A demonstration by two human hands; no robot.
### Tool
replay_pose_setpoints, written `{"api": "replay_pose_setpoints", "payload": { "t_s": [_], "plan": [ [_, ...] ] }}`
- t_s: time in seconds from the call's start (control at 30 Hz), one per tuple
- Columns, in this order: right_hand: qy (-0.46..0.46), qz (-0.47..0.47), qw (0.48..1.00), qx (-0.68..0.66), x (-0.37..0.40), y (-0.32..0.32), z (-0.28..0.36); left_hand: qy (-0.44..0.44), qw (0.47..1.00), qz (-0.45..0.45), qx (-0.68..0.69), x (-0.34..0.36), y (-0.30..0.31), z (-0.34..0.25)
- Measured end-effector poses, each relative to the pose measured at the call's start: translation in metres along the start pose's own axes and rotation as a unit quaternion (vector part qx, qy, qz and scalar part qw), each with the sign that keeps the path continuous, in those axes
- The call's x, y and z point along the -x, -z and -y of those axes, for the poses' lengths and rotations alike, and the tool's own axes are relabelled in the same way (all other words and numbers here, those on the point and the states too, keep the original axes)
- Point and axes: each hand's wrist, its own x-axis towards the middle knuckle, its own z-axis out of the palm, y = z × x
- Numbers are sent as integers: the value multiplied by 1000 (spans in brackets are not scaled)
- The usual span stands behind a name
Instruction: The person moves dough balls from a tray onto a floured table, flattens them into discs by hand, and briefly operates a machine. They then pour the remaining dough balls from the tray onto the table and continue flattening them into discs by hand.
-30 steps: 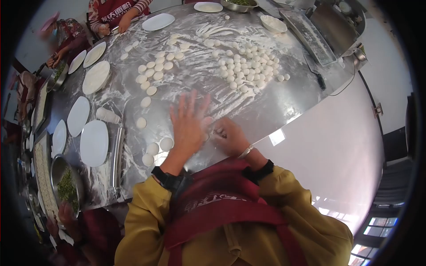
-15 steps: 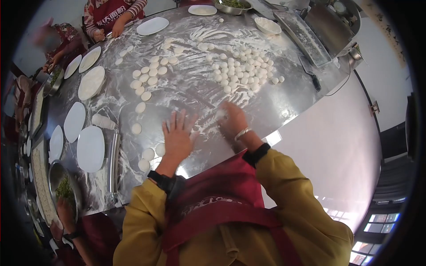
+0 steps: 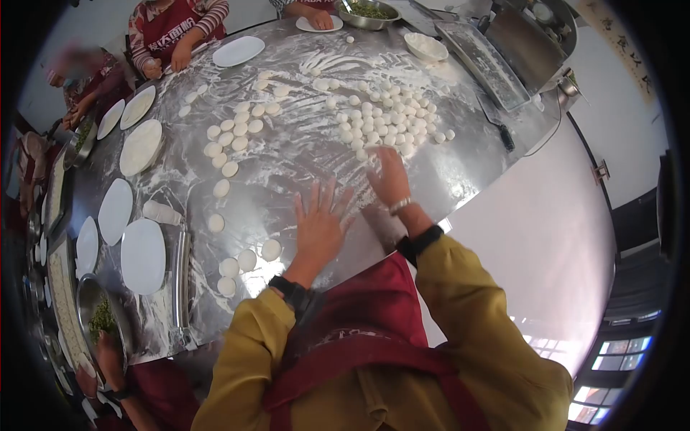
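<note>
My left hand (image 3: 321, 226) is over the steel table (image 3: 345, 266), palm down with fingers spread. Just to its left lie several flattened dough discs (image 3: 271, 250). My right hand (image 3: 389, 178) is at the near edge of a pile of small dough balls (image 3: 388, 123). Its fingers are blurred and partly hidden, so whether it holds a ball cannot be made out. More dough discs (image 3: 239, 144) trail across the table to the left of the pile. White flour streaks the surface.
White plates (image 3: 143, 256) and a rolling pin (image 3: 182, 276) lie at left. A co-worker's hand (image 3: 109, 359) is in a bowl of green filling (image 3: 103, 316). Other people stand along the far side. A flour bowl (image 3: 425, 47) and a scraper (image 3: 506, 133) are at right.
My left hand has moved right, uncovering another dough disc. My right hand has moved up to the dough balls from nearer me. A co-worker's hand now rests on the far plate.
</note>
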Motion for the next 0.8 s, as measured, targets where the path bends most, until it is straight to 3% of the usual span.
{"api": "replay_pose_setpoints", "payload": {
  "t_s": [0.07,0.17,0.4,0.6,0.7,0.8],
  "plan": [
    [42,-13,997,62,-22,-11,-17,-8,1000,18,-12,-2,-7,2],
    [15,48,995,83,-28,-24,-20,-2,999,29,-14,2,0,9],
    [28,142,989,-9,54,-24,44,43,996,40,-63,47,20,61],
    [94,129,987,-24,85,-21,101,80,994,29,-69,70,32,76],
    [104,178,979,-12,92,-36,113,92,993,24,-66,73,31,80],
    [132,127,982,46,95,-45,112,101,994,-25,-21,59,42,71]
  ]
}}
